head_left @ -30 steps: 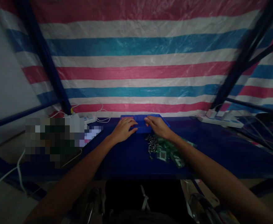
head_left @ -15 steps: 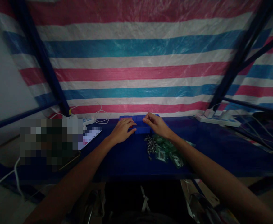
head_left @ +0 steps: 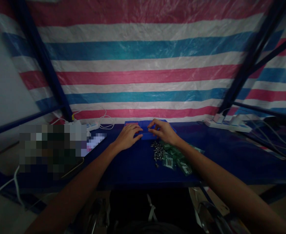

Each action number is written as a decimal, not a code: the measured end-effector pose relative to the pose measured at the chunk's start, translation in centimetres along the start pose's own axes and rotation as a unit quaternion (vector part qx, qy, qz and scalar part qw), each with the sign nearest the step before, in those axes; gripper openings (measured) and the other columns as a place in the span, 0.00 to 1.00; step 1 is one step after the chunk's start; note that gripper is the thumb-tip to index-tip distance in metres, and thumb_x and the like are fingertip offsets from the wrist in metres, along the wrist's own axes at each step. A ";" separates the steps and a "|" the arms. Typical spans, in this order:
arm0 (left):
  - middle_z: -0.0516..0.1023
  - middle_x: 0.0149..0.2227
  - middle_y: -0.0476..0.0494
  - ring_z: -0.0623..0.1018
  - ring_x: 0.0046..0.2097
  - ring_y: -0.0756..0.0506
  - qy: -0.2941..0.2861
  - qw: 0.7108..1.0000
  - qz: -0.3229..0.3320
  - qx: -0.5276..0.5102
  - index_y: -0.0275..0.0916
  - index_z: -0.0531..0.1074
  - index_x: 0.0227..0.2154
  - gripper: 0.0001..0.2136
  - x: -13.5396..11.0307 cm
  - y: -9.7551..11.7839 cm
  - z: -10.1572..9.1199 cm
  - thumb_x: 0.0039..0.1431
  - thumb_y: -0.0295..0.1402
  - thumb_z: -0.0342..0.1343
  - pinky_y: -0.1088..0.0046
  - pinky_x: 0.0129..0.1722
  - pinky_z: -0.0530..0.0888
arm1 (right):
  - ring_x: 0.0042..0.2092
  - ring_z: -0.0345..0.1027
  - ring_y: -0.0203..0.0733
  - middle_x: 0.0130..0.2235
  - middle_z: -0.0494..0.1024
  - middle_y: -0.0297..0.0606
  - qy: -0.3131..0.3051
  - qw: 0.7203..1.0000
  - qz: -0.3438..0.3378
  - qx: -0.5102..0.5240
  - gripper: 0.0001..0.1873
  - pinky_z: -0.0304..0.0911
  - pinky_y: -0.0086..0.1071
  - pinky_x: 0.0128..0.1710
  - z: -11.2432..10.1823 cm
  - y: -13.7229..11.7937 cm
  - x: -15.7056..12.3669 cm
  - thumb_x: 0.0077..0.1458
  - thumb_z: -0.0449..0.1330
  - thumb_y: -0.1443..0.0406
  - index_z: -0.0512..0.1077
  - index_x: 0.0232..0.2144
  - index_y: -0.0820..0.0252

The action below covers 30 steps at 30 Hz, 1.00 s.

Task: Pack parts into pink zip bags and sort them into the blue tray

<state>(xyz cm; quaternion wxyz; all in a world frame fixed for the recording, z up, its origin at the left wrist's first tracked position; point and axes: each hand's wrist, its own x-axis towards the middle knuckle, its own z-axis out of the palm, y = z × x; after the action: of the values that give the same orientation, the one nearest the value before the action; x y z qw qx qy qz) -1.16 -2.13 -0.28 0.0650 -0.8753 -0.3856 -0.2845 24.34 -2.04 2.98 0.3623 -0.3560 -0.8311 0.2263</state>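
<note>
My left hand (head_left: 128, 136) lies over the left front of a shallow blue box (head_left: 148, 136), fingers stretched and thumb apart, with nothing visible in it. Above the right half of the box, my right hand (head_left: 164, 131) has thumb and forefinger nearly together. Whatever is between those fingertips is too small to name. In front of the box is a heap of small silvery metal pieces that look like screws (head_left: 158, 151). Green-tinted clear plastic bags (head_left: 169, 162) with small metal parts lie beside the heap, partly under my right forearm.
The box stands near the back edge of a blue table (head_left: 130, 169). At left are a phone (head_left: 94, 144) and blurred-out items. White power strips with cables (head_left: 228, 124) lie at the back right and back left. Blue metal posts and a striped sheet rise behind.
My right hand has turned slightly and its fingertips have come down and left, lower over the box. My left hand has stayed in place.
</note>
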 end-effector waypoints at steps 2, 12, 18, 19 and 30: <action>0.76 0.60 0.42 0.70 0.66 0.38 0.001 1.000 0.000 -0.002 0.46 0.74 0.57 0.15 0.0 0.0 0.0 0.72 0.42 0.56 0.52 0.66 0.66 | 0.32 0.70 0.39 0.41 0.80 0.42 -0.002 1.000 -0.002 0.020 0.11 0.66 0.35 0.31 0.1 0.0 0.0 0.63 0.63 0.56 0.70 0.39 0.55; 0.76 0.61 0.41 0.70 0.66 0.37 -0.009 1.000 -0.006 0.000 0.45 0.75 0.56 0.15 0.1 0.1 -0.2 0.72 0.41 0.56 0.51 0.66 0.66 | 0.29 0.66 0.38 0.40 0.76 0.41 0.011 0.997 0.007 0.076 0.15 0.66 0.34 0.26 0.2 -0.2 0.2 0.69 0.55 0.53 0.71 0.50 0.54; 0.76 0.61 0.42 0.69 0.67 0.38 -0.005 1.000 -0.001 -0.002 0.45 0.75 0.56 0.15 0.1 0.0 0.0 0.72 0.41 0.56 0.52 0.67 0.65 | 0.22 0.60 0.33 0.28 0.68 0.30 0.049 0.978 0.033 0.201 0.18 0.59 0.30 0.20 0.3 -0.3 0.4 0.66 0.58 0.47 0.74 0.40 0.55; 0.76 0.60 0.42 0.69 0.67 0.38 -0.004 1.000 0.001 -0.003 0.45 0.75 0.56 0.15 0.1 0.0 0.0 0.72 0.41 0.56 0.52 0.67 0.65 | 0.22 0.58 0.33 0.27 0.66 0.29 0.053 0.973 0.041 0.223 0.19 0.58 0.30 0.19 0.3 -0.4 0.4 0.64 0.60 0.47 0.74 0.40 0.55; 0.76 0.60 0.42 0.70 0.66 0.38 -0.003 1.000 0.004 -0.004 0.45 0.74 0.57 0.15 0.1 -0.1 0.0 0.72 0.41 0.56 0.50 0.67 0.64 | 0.26 0.57 0.34 0.35 0.72 0.35 0.092 0.936 0.082 0.329 0.12 0.54 0.29 0.20 0.2 -0.6 0.5 0.60 0.64 0.55 0.75 0.43 0.52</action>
<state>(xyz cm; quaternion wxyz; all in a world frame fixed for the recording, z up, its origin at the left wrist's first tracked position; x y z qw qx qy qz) -1.18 -2.03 -0.25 0.0615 -0.8779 -0.3811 -0.2833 23.69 -2.02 3.46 0.5144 -0.3030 -0.6413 0.4819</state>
